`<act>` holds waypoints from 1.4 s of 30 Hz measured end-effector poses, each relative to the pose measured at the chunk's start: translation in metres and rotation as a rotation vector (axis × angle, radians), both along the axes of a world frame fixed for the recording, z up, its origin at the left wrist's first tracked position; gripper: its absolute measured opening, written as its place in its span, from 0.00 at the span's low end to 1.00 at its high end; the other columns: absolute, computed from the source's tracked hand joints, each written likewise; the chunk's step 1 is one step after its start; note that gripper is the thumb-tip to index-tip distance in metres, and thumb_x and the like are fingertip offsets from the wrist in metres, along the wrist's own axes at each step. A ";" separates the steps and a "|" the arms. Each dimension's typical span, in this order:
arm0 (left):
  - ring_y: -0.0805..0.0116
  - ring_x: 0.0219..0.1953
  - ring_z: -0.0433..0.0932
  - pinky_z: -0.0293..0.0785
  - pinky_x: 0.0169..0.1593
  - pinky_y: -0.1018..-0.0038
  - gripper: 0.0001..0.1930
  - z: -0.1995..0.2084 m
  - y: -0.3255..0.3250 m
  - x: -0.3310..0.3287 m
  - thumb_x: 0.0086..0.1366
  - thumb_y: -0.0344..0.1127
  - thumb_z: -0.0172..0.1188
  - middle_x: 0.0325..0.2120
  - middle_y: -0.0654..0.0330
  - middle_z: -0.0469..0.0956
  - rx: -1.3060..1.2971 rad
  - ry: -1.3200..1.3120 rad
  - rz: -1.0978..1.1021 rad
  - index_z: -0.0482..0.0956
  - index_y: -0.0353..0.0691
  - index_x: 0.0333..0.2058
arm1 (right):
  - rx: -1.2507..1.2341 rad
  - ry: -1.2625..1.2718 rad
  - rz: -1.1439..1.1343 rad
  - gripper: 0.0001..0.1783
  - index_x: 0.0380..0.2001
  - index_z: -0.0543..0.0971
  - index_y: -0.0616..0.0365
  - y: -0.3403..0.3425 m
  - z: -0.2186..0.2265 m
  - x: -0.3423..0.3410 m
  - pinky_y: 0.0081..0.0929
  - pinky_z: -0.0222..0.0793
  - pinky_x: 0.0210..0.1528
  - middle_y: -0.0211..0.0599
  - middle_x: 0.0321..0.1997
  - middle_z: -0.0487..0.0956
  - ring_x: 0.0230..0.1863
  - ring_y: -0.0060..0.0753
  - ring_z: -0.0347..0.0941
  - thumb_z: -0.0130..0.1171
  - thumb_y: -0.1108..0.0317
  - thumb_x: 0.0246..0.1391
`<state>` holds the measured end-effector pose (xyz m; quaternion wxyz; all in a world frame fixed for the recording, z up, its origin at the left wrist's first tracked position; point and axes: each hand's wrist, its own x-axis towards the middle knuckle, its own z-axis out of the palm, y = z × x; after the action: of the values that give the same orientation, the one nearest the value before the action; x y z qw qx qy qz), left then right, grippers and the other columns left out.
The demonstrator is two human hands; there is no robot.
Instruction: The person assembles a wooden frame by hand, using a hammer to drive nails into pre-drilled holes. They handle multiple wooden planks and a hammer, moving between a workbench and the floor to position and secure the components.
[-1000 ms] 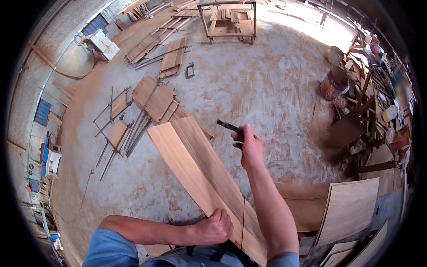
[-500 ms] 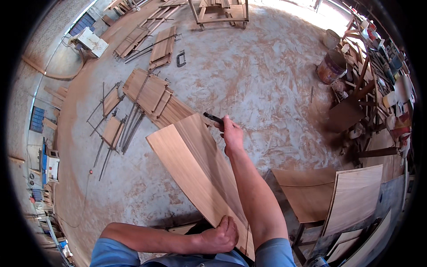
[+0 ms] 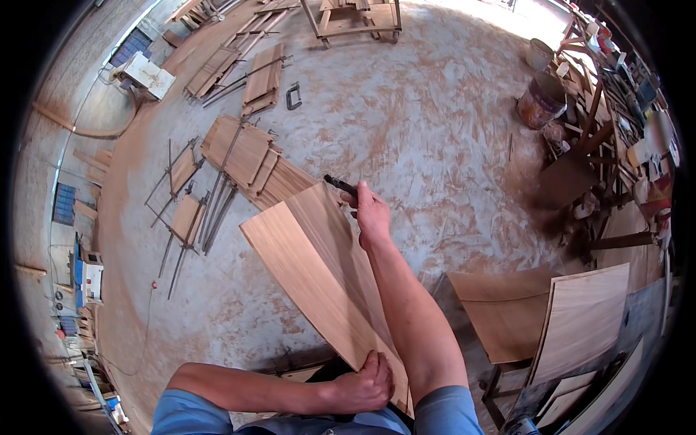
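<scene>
A long wooden board point(image 3: 304, 268) slants up and away from my body, its face pale brown. Along its right side runs a darker wooden strip point(image 3: 337, 250); I cannot tell whether the two are joined. My left hand point(image 3: 366, 384) is closed on the pale board's near end, fingers curled over its edge. My right hand point(image 3: 372, 212) is closed around a slim black tool point(image 3: 340, 185) at the far end of the darker strip. The tool's tip points left, close to the wood; its exact kind is unclear.
Clamped panels point(image 3: 246, 156) lie on the floor beyond the board, with smaller clamped pieces point(image 3: 187, 217) to their left. A C-clamp point(image 3: 293, 96) lies farther off. At right are leaning wooden panels point(image 3: 580, 319), a bucket point(image 3: 542, 101) and piled scrap. A wheeled cart point(image 3: 355, 30) stands at the back.
My right hand and the black tool have shifted slightly left and away from me, toward the far end of the darker strip. My left hand keeps its hold on the board.
</scene>
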<state>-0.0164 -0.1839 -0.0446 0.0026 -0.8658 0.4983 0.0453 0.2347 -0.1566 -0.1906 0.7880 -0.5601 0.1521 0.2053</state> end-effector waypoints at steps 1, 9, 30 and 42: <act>0.47 0.37 0.77 0.74 0.40 0.55 0.19 0.000 -0.001 0.001 0.51 0.43 0.52 0.31 0.46 0.80 0.003 -0.005 -0.005 0.80 0.31 0.32 | -0.008 -0.006 0.022 0.23 0.39 0.81 0.58 0.000 -0.002 0.001 0.26 0.66 0.36 0.31 0.33 0.84 0.34 0.20 0.70 0.51 0.48 0.62; 0.48 0.36 0.78 0.75 0.38 0.55 0.18 0.000 -0.009 0.011 0.53 0.42 0.52 0.31 0.46 0.80 0.048 0.018 -0.054 0.80 0.32 0.32 | -0.119 -0.088 0.173 0.24 0.42 0.81 0.64 -0.010 0.000 0.002 0.24 0.66 0.32 0.34 0.34 0.84 0.30 0.19 0.68 0.54 0.51 0.62; 0.51 0.34 0.77 0.75 0.38 0.60 0.17 -0.009 -0.012 0.012 0.50 0.42 0.54 0.29 0.47 0.79 -0.032 0.058 0.007 0.79 0.31 0.29 | 0.014 0.027 0.032 0.22 0.36 0.81 0.61 -0.064 0.028 0.016 0.26 0.66 0.37 0.34 0.32 0.83 0.32 0.22 0.71 0.51 0.51 0.62; 0.51 0.37 0.77 0.75 0.38 0.57 0.20 -0.020 -0.008 0.008 0.52 0.42 0.53 0.31 0.46 0.80 0.054 0.103 -0.032 0.80 0.30 0.34 | 0.205 -0.443 0.263 0.18 0.45 0.78 0.70 -0.073 0.145 -0.058 0.32 0.65 0.58 0.44 0.35 0.84 0.45 0.29 0.78 0.48 0.64 0.65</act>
<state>-0.0084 -0.1920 -0.0648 0.0010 -0.8540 0.5100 0.1030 0.1765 -0.2300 -0.0452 0.8211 -0.5238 -0.1195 0.1929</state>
